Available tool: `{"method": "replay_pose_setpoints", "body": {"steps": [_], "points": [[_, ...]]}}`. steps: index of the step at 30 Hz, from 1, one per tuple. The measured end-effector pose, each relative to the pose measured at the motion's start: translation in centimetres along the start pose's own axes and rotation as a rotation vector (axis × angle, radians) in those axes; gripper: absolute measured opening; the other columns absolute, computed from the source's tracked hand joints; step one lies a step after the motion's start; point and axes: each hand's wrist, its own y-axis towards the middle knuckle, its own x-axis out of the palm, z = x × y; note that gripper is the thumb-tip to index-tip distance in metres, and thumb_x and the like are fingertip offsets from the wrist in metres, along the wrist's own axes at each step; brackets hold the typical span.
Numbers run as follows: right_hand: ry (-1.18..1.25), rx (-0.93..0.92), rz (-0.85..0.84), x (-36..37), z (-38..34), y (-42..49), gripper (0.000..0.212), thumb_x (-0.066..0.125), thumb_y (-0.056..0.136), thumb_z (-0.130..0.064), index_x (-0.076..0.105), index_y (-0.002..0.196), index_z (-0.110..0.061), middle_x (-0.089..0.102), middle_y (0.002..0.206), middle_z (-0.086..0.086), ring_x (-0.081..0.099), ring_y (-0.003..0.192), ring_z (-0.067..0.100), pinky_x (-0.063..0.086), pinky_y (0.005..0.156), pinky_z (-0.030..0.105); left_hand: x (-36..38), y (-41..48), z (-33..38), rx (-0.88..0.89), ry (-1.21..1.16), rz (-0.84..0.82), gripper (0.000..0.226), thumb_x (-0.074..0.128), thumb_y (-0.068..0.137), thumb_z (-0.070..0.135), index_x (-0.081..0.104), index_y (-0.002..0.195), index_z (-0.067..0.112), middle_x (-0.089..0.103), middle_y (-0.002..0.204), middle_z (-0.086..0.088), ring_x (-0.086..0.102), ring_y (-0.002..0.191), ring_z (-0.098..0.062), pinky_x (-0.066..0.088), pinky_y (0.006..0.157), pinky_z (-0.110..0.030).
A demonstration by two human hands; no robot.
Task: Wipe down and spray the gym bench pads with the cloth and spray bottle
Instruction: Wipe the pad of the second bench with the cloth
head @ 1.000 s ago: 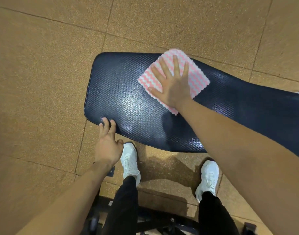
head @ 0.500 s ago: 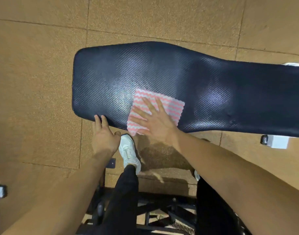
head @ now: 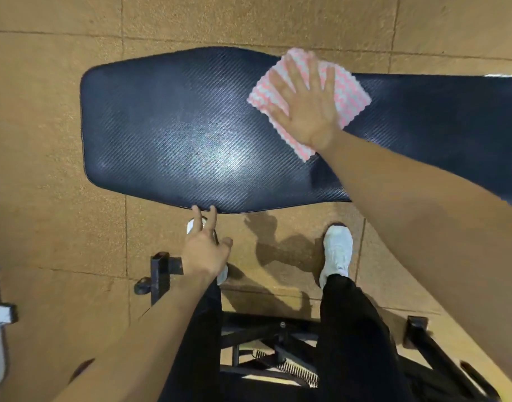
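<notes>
Tan tiled floor [head: 45, 140] under a dark, textured padded surface [head: 176, 126]. On it, right hand [head: 307, 111] flat with fingers spread, pressing the pink-and-white cloth [head: 352, 94] down near the far edge. At the near edge, left hand [head: 204, 250] loosely extended, holding nothing, two fingertips touching it. White shoes [head: 337, 250] and black metal frame [head: 159, 274] below.

Warm, dimmish overhead light. A pale sheen glares off the bench [head: 214, 158] at frame centre, and soft shadows fall on the floor [head: 278, 250] below. The right grip [head: 307, 111] and cloth [head: 350, 94] are motion-blurred; frame edges bow
</notes>
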Motion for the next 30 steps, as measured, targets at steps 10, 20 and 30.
{"method": "replay_pose_setpoints", "body": {"steps": [10, 20, 30], "points": [[-0.111, -0.336, -0.110, 2.8, 0.4, -13.0, 0.078, 0.002, 0.095, -0.078, 0.000, 0.162, -0.039, -0.004, 0.172, 0.001, -0.011, 0.155, 0.043, -0.004, 0.119, 0.069, 2.2, 0.4, 4.9, -0.235, 0.127, -0.024, 0.084, 0.053, 0.099, 0.044, 0.006, 0.162, 0.014, -0.011, 0.169, -0.009, 0.027, 0.149, -0.039, 0.031, 0.116, -0.043], [-0.068, -0.426, -0.207, 2.6, 11.6, -22.9, 0.060, 0.022, 0.107, -0.030, 0.005, 0.163, -0.014, -0.006, 0.168, 0.003, -0.010, 0.156, 0.023, -0.003, 0.128, 0.041, 6.1, -2.7, 14.5, -0.173, 0.077, -0.013, 0.069, 0.054, 0.098, 0.038, 0.027, 0.159, 0.019, 0.010, 0.169, 0.000, 0.040, 0.143, -0.033, 0.037, 0.116, -0.044], [0.170, 0.223, -0.164, 0.4, 21.9, -31.1, 0.059, 0.039, 0.108, -0.022, 0.018, 0.161, -0.005, 0.010, 0.170, 0.012, 0.004, 0.158, 0.031, 0.000, 0.128, 0.040, 11.6, -3.9, 25.2, 0.123, 0.103, -0.101, 0.052, 0.063, 0.090, 0.030, 0.057, 0.138, 0.010, 0.058, 0.136, -0.018, 0.054, 0.123, -0.039, 0.043, 0.107, -0.045]]}}
